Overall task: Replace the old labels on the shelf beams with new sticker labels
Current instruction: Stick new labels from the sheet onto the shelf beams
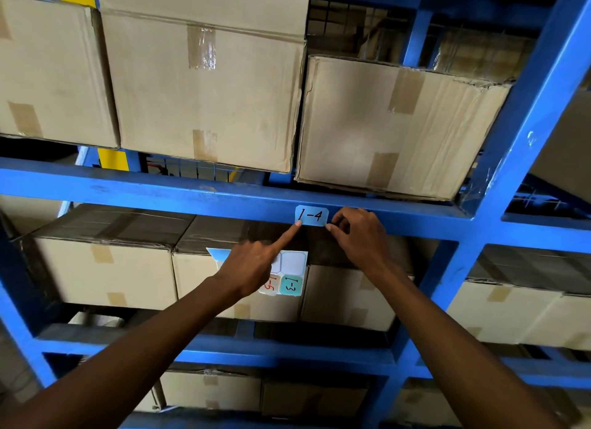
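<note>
Warehouse racking of blue steel is stacked with brown cardboard boxes point(204, 86). On the blue horizontal shelf beam point(160, 191) a light-blue rectangular sticker label marked "1-4" point(311, 216) is stuck. Its lower left corner is pressed by the left hand point(252, 265), by which a white sticker sheet point(292, 276) is also held; its lower right corner is pinched by the right hand point(358, 236).

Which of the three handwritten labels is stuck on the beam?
The light-blue 1-4 label sits on the blue beam. The teal 1-3 label and the red-lettered 1-5 label remain on the sheet in the left hand.
</note>
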The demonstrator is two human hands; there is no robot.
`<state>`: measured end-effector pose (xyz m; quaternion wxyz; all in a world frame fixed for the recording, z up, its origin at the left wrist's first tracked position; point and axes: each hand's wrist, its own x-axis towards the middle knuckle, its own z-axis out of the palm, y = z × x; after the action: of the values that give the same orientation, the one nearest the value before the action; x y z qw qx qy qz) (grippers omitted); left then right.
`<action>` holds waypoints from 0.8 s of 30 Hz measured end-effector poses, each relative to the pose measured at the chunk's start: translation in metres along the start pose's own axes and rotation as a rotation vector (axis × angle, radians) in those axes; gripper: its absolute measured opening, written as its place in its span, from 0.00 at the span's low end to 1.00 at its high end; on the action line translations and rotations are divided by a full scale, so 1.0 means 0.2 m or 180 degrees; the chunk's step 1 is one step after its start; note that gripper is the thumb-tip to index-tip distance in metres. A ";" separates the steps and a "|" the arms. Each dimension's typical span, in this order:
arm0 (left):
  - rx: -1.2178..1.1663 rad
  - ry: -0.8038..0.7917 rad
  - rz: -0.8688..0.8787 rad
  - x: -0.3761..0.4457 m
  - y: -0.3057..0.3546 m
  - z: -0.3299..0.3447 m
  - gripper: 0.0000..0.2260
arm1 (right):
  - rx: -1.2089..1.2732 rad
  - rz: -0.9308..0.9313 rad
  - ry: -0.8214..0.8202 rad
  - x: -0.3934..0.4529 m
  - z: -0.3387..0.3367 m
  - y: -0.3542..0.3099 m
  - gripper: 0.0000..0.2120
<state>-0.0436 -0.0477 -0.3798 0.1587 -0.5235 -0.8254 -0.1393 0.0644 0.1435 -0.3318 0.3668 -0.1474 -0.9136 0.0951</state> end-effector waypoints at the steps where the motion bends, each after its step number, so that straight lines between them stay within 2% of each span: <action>1: 0.0019 -0.0027 0.0008 0.01 0.00 0.00 0.47 | 0.0024 0.0023 -0.0037 0.00 0.00 0.00 0.08; 8: 0.0231 -0.0322 -0.0224 0.03 -0.04 0.01 0.50 | 0.0184 0.0142 -0.0103 0.00 -0.02 -0.01 0.09; 12: -0.0041 -0.0388 -0.0274 0.00 -0.03 0.01 0.49 | -0.0004 0.0159 -0.0139 0.01 -0.04 -0.03 0.10; 15: -0.1001 -0.0355 -0.0397 -0.02 0.02 0.00 0.44 | 0.0112 0.0263 -0.0305 0.01 -0.06 -0.02 0.07; 19: -0.2928 -0.0153 -0.0923 -0.03 0.16 0.00 0.40 | 0.0520 0.0725 -0.0194 -0.05 -0.14 0.06 0.02; 21: -0.3696 -0.0113 -0.1183 0.00 0.26 0.01 0.38 | 0.0744 0.0892 0.0026 -0.10 -0.21 0.12 0.04; 24: -0.4231 0.0042 -0.1392 0.09 0.40 0.00 0.35 | 0.1427 0.1284 0.0329 -0.19 -0.37 0.21 0.11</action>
<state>0.0221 -0.0007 -0.3674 -0.2218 -0.3307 -0.6506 -0.6467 0.1510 0.1751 -0.3161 0.4099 -0.2458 -0.8023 0.3576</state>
